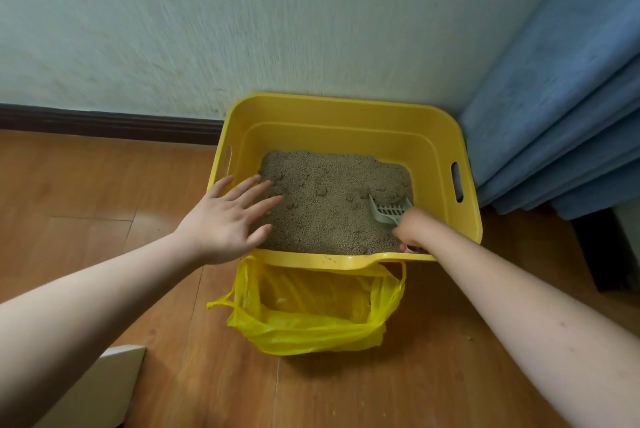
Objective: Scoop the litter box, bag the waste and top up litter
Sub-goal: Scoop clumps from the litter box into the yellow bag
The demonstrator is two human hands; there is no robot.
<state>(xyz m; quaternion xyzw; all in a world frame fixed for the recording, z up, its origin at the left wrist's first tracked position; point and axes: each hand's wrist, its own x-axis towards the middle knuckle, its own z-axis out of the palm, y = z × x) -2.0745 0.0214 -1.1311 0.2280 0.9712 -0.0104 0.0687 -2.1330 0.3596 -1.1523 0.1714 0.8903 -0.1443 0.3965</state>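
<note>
A yellow plastic litter box (346, 112) stands on the floor against the wall, filled with brown granular litter (329, 205) that shows several clumps. My right hand (414, 228) grips the handle of a pale slotted scoop (389, 211), whose head lies in the litter at the right side. My left hand (225, 219) hovers with fingers spread over the box's left rim and the litter's left edge. A yellow plastic bag (311, 313) stands open on the floor just in front of the box's near rim.
Wooden floor (104, 202) spreads to the left and front. A blue curtain (554, 115) hangs at the right, close to the box. A white board's corner (104, 382) lies at the lower left. A dark baseboard (104, 122) runs along the wall.
</note>
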